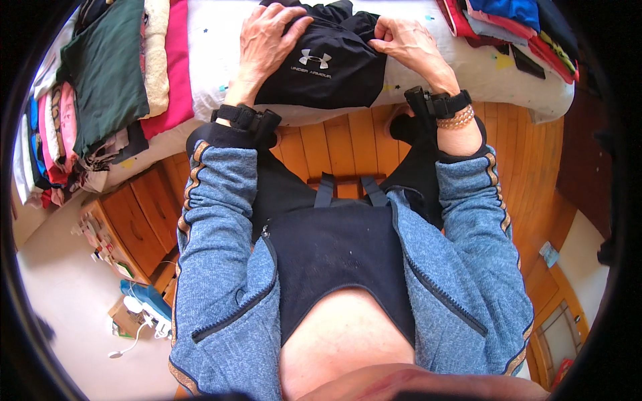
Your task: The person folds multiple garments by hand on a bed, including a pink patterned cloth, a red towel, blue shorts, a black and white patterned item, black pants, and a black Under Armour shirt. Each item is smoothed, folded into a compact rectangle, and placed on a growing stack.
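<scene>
A black Under Armour garment lies bunched at its far side on the white bedding, its near edge hanging at the bed's edge. My left hand rests on its upper left part, fingers bent and thumb spread towards the middle; whether it grips cloth is unclear. At the garment's upper right edge, my right hand has thumb and forefinger pinched on the black fabric. Both wrists wear black straps with devices, and a beaded bracelet circles the right one.
Stacks of folded clothes flank the garment: a dark green cloth and a magenta one at left, a pile with a blue piece at right. A black flat object lies beside that pile. A wooden cabinet stands lower left.
</scene>
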The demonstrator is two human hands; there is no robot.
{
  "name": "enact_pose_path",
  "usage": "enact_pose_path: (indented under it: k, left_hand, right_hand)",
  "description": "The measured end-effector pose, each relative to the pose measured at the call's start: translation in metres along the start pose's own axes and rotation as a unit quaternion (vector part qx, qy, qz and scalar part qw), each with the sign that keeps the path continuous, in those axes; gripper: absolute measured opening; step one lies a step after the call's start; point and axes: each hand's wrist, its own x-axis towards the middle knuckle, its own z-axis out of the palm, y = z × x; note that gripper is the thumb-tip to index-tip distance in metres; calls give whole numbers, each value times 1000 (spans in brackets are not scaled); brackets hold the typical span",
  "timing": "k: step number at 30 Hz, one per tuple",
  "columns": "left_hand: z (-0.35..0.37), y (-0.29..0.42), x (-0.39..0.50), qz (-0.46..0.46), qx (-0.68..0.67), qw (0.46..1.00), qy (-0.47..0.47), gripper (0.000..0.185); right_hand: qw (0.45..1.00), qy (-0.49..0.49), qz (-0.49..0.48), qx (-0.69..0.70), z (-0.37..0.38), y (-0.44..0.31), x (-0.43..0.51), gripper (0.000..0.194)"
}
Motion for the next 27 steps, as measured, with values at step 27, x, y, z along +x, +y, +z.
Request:
enact_pose_path:
  k: [27]
  left_hand:
    - [-50,39,19,57,-102,990,76,20]
  right_hand:
    - [967,38,-1,251,-39,-34,-5,11]
